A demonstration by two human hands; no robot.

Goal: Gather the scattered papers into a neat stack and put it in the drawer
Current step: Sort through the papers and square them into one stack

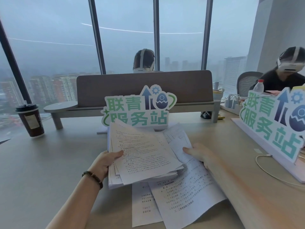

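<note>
A loose bundle of printed papers [142, 152] is lifted off the desk in front of me, its sheets fanned and uneven. My left hand [105, 162] grips the bundle's left edge, thumb on top. My right hand [200, 154] lies on the right-hand sheets, fingers fairly straight, thumb pointing left. More printed sheets [184, 197] lie flat on the desk beneath and nearer to me, overlapping at angles. No drawer is in view.
A green-lettered standing sign [137, 109] is right behind the papers; a second sign [277, 119] stands at the right with a white cable [264, 169] beside it. A lidded coffee cup [30, 120] is at the left. A grey divider shelf [143, 90] crosses the desk; two people sit beyond.
</note>
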